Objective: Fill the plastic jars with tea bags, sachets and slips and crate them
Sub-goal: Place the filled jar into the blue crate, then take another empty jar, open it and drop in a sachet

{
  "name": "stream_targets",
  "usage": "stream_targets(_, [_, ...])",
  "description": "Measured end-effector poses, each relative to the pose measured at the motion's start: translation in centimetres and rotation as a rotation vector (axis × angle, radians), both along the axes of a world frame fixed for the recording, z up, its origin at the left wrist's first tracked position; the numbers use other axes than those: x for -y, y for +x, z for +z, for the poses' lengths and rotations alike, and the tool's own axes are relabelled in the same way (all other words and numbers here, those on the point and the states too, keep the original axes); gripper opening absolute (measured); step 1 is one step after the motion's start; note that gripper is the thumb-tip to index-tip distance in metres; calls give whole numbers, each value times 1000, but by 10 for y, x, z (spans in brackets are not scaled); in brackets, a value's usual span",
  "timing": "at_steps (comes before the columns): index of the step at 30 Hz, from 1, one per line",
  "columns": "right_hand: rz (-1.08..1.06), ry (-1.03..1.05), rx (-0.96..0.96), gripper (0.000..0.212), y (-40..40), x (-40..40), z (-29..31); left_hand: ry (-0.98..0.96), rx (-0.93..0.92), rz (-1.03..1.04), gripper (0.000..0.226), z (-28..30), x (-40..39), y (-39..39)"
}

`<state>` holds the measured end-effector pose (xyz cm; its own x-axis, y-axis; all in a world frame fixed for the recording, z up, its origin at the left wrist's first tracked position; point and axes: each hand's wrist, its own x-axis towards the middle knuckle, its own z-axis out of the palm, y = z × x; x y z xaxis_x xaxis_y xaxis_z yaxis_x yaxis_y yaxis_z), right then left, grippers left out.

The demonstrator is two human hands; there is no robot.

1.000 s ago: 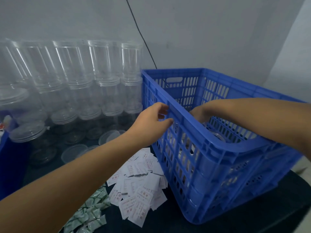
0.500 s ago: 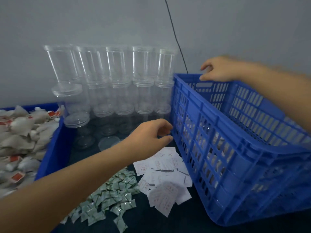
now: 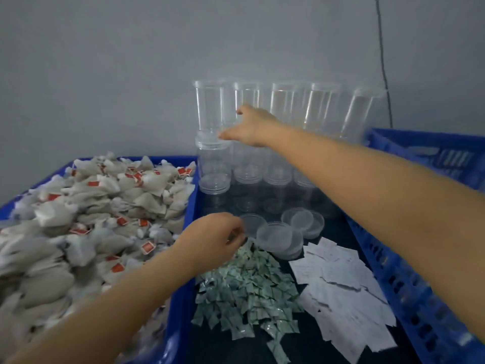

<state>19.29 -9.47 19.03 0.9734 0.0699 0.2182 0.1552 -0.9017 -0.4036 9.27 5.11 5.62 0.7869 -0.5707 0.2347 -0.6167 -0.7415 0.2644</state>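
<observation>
right hand (image 3: 249,127) spread, at top-left clear jar (image 3: 210,106) | jar stands tall, just left | left hand (image 3: 212,239) curled over green sachets (image 3: 246,285), grip unclear

Dark tabletop (image 3: 309,345): sachets (image 3: 246,287), slips (image 3: 341,290), lids (image 3: 278,236), jars (image 3: 262,185), crates (image 3: 420,285).

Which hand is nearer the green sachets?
Left. The left hand hovers at the far edge of the green sachets; the right hand is well beyond, reaching at the stacked jars.
</observation>
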Motion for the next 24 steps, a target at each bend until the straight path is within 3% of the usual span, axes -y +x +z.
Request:
stream_targets(3, [-44,86,-2,103,30,-28,-24,-151,-18,46,17,-12,-10,5])
stream_targets(11, [-136,197,-9,109,79,-58,-60,-152,-94,95,21,-28,-23,17])
stream_targets(19, [-156,182,8,104,88,-61,-63,-240,-39,93,18,-29,-24,21])
stream_targets(24, [-89,260,34,88,59,-45,-58,-351,91,161,29,-28,-28,26])
